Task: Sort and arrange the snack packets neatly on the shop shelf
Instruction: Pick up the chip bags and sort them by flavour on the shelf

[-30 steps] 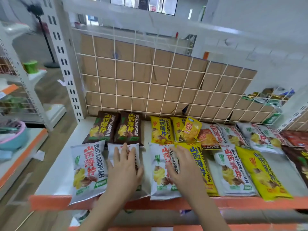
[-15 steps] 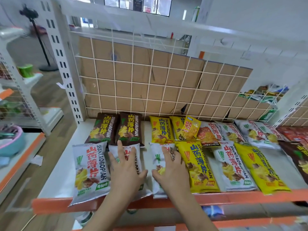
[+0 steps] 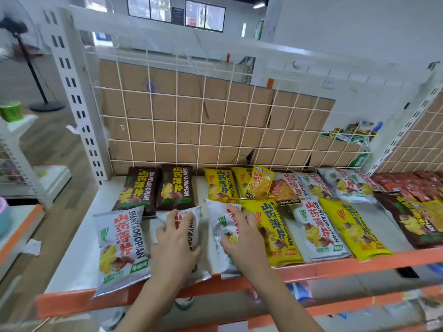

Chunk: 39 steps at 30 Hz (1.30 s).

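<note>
- The second white packet (image 3: 191, 219) and the third white packet (image 3: 219, 226) lie flat just behind the shelf's orange front lip (image 3: 335, 268). Their lower ends reach the lip, and a narrow strip of bare shelf separates them.
- I have the left hand (image 3: 173, 245) gripping the second white packet, with the fingers curled over its upper half and the thumb at its right edge.
- The right hand (image 3: 244, 238) grips the third white packet. Thumb and curled fingers pinch its crumpled middle.
- Judgement: holding one packet in each hand lets me slide both along the lip together, closing the gap and squaring them with the row.
- The first white packet (image 3: 119, 243) lies further left along the lip, tilted and overhanging it.
- A yellow packet (image 3: 273, 233) lies further right along the lip, beside the right hand.
- The brown packets (image 3: 139, 190) sit behind the lip row, close to the wire grid (image 3: 215, 130).
</note>
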{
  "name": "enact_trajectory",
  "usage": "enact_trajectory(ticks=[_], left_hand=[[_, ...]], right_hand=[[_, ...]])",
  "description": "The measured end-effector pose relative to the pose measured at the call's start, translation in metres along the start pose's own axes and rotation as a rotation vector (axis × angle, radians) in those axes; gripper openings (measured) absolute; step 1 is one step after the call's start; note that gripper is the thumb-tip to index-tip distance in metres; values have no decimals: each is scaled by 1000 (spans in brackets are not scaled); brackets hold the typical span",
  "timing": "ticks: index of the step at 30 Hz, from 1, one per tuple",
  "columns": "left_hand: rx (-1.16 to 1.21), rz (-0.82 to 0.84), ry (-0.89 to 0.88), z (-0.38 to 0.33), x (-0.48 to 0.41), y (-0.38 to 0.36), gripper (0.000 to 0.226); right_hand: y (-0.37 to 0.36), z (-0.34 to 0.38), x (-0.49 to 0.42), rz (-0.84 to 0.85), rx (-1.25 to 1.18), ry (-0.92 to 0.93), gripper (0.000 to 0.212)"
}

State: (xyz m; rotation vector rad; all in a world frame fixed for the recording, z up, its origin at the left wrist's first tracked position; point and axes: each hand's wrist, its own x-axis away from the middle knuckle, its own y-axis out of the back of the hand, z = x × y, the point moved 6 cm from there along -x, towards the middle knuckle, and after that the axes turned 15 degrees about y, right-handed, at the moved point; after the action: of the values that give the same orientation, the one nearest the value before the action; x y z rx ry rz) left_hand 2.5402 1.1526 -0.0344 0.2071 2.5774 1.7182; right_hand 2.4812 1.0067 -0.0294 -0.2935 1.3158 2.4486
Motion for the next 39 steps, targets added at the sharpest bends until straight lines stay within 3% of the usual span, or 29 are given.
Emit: enact_trajectory(ticks=[12, 21, 39], left_hand=[[498, -136, -183, -3, -2, 27, 65], [554, -150, -221, -54, 15, 35, 66], [512, -105, -245, -226, 117, -47, 69]], right_hand=[[69, 2, 9, -331, -373, -6, 62], [133, -48, 42, -423, -271, -30, 59], [272, -217, 150, -440, -270, -99, 56]])
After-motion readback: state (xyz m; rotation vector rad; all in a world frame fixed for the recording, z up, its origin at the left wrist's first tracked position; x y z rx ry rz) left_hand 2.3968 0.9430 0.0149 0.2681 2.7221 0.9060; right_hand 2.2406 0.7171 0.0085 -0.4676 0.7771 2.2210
